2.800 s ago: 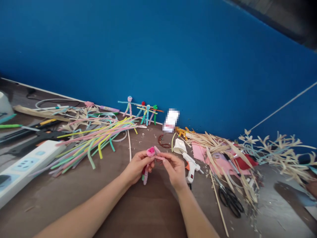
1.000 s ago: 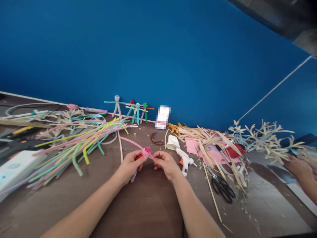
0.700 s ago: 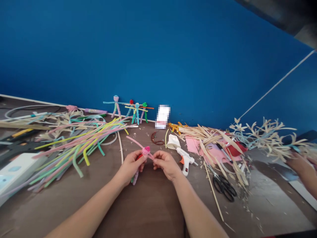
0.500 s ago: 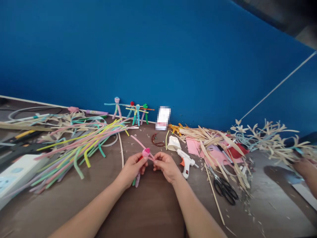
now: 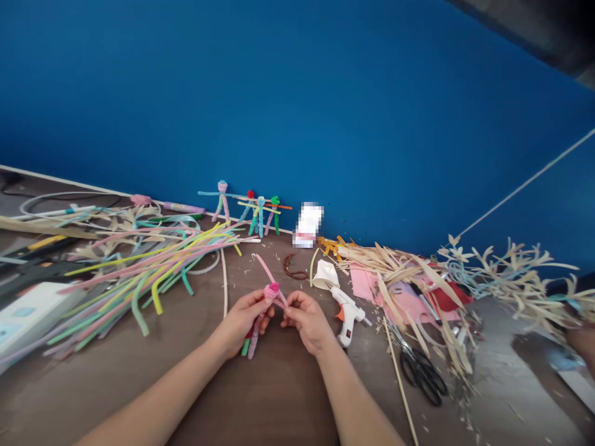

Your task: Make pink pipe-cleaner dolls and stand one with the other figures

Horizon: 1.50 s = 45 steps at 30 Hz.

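Observation:
My left hand [image 5: 244,323] grips a small pipe-cleaner figure [image 5: 253,337] with a pink rolled rosette [image 5: 271,291] at its top. Green and pink stems hang below my fingers. A pink fuzzy pipe cleaner [image 5: 264,272] rises up and to the left from the rosette. My right hand [image 5: 304,322] pinches a short pink stem [image 5: 281,301] right beside the rosette. Both hands nearly touch, and my fingers hide the figure's middle.
A hot glue gun [image 5: 346,316] and black scissors [image 5: 421,375] lie to the right among palm-leaf strips. Loose pipe cleaners [image 5: 139,272] and a power strip [image 5: 32,310] are at left. Pipe-cleaner figures [image 5: 246,210] stand by the blue wall [image 5: 297,93]. A co-worker's hand [image 5: 581,344] shows at the right edge.
The long pink stem has swung from pointing left to nearly upright. My hands have turned the rosette slightly, and the view has shifted a little.

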Each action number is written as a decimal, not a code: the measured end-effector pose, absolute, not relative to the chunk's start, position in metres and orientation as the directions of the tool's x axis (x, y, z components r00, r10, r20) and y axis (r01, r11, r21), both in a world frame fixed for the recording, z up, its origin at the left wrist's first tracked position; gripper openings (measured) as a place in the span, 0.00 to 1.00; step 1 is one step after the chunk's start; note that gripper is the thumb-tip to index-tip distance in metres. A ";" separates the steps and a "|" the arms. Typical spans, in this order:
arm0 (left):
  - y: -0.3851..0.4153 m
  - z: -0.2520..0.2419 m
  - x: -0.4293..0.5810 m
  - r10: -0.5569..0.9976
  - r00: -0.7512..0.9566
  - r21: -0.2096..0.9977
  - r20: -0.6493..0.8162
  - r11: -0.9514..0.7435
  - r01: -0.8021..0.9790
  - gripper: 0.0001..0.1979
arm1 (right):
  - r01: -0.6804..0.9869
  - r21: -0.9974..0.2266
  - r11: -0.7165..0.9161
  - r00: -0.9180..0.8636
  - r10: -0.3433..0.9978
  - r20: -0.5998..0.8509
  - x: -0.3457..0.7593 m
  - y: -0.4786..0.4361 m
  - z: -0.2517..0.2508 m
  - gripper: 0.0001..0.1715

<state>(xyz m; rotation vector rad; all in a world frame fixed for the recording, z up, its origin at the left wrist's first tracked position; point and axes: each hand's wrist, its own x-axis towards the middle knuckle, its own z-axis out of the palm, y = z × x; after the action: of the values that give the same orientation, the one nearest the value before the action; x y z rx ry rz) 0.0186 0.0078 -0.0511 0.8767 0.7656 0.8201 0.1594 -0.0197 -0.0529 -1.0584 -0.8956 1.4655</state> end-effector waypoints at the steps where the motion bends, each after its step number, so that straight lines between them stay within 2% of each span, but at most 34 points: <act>1: 0.008 -0.052 0.019 0.848 0.476 0.863 -0.232 0.405 -0.302 0.12 | -0.318 -0.937 -0.148 -0.034 0.989 -0.144 0.159 -0.020 -0.053 0.07; 5: 0.006 -0.052 0.020 0.855 0.472 0.848 -0.215 0.403 -0.344 0.11 | -0.355 -0.923 -0.149 -0.008 0.988 -0.156 0.158 -0.019 -0.053 0.07; 11: 0.002 -0.051 0.022 0.872 0.457 0.884 -0.174 0.343 -0.317 0.12 | -0.427 -0.880 -0.209 -0.052 0.977 -0.208 0.159 -0.019 -0.050 0.07; 18: 0.004 -0.054 0.022 0.881 0.429 0.858 -0.200 0.368 -0.357 0.10 | -0.450 -0.872 -0.192 -0.055 0.981 -0.188 0.157 -0.018 -0.050 0.07; 23: 0.005 -0.057 0.022 0.871 0.440 0.838 -0.219 0.399 -0.373 0.10 | -0.222 -0.971 -0.085 0.057 0.993 -0.100 0.156 -0.020 -0.053 0.04; 28: 0.006 -0.053 0.019 0.856 0.440 0.837 -0.271 0.436 -0.331 0.12 | -0.050 -0.999 -0.008 0.080 0.997 -0.012 0.158 -0.019 -0.057 0.05; 33: 0.005 -0.045 0.016 0.791 0.530 0.831 -0.306 0.493 -0.256 0.15 | 0.151 -0.975 0.161 0.044 0.985 0.170 0.163 -0.019 -0.054 0.10; 38: -0.001 -0.045 0.015 0.783 0.561 0.869 -0.271 0.449 -0.208 0.12 | 0.316 -0.907 0.279 0.019 0.954 0.300 0.161 -0.023 -0.043 0.14; 42: -0.003 -0.047 0.016 0.831 0.487 0.884 -0.270 0.415 -0.217 0.14 | 0.277 -0.928 0.251 0.039 0.962 0.272 0.158 -0.025 -0.042 0.12; 45: -0.004 -0.046 0.016 0.852 0.455 0.892 -0.260 0.392 -0.225 0.15 | 0.035 -0.988 0.148 0.097 0.984 0.150 0.156 -0.025 -0.044 0.11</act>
<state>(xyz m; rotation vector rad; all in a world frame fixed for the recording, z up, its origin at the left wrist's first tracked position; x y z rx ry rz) 0.0163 -0.0037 -0.0460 0.9117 0.8251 0.7921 0.1562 -0.0246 -0.0436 -1.1641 -1.2231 1.0130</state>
